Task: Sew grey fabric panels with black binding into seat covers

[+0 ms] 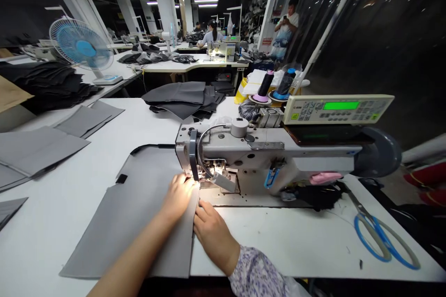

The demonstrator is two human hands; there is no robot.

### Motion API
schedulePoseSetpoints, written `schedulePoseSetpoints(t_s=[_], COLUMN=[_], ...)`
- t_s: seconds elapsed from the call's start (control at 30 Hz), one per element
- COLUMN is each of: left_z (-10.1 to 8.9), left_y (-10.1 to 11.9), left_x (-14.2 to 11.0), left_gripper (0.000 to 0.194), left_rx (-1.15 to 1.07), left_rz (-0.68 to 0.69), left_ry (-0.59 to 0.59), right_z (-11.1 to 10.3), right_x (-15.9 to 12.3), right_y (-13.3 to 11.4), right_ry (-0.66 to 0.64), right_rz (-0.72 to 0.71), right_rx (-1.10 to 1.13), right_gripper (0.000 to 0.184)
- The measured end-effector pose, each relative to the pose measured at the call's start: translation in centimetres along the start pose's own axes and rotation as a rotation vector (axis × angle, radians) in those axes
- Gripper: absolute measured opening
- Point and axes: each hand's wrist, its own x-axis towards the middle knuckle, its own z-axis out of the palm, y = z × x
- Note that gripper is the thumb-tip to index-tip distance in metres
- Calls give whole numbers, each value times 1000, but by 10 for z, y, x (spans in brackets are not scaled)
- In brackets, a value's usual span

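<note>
So the gray panel (139, 209) is lying flat on the white table (251, 241), lower left of center, its right edge running up to the sewing machine (240, 162). The left hand (179, 195) is pressing down on it by the needle, fingers loosely bent. The right hand (214, 232) is resting at that edge, fingers partly curled; can't tell if it's pinching any. Blue scissors (383, 239) are lying lower right, more dark pieces (184, 97) are sitting behind the machine, and a fan (83, 47) is standing upper left.
</note>
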Motion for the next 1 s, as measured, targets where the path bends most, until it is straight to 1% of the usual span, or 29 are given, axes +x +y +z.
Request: schedulePoseSetpoints(t_s=[0.07, 0.13, 0.37, 0.47, 0.53, 0.67, 0.73, 0.8, 0.83, 0.93, 1.0], left_z=[4, 5, 11, 15, 16, 14, 13, 11, 11, 11, 11], left_y=[-1, -3, -20, -26, -28, -29, -30, -31, -32, -32, -31], left_x=[-6, -6, 5, 9, 13, 19, 23, 27, 30, 34, 28], left_gripper=[34, 34, 32, 36, 34, 28, 26, 26, 26, 27, 29], left_rx=[-6, -6, -18, -26, -64, -166, -200, -220, -230, -241, -233], left_rz=[-21, -37, 77, 72, 56, 25, 20, 26, 29, 43, 44], left_ry=[39, 43, 55, 64, 74, 76, 71, 67, 63, 42, 27], right_z=[1, 2, 4, 2, 0, -5, -6, -4, -3, 2, 4], right_x=[0, 1, 10, 14, 15, 8, 2, -5, -7, -11, -12], right_y=[-3, -4, 4, 6, 6, 2, 0, -2, -3, -7, -8], right_ry=[-4, -9, 2, 2, 7, -13, -19, 2, 13, -6, -39], right_rz=[-33, -42, -33, -21, -3, 12, 45, 99, 101, 0, -57], right_rx=[-7, -24, -22, -11, 7, 52, 58, 33, 7, -61, -72], right_gripper=[17, 20, 17, 17, 18, 16, 14, 13, 13, 20, 22])
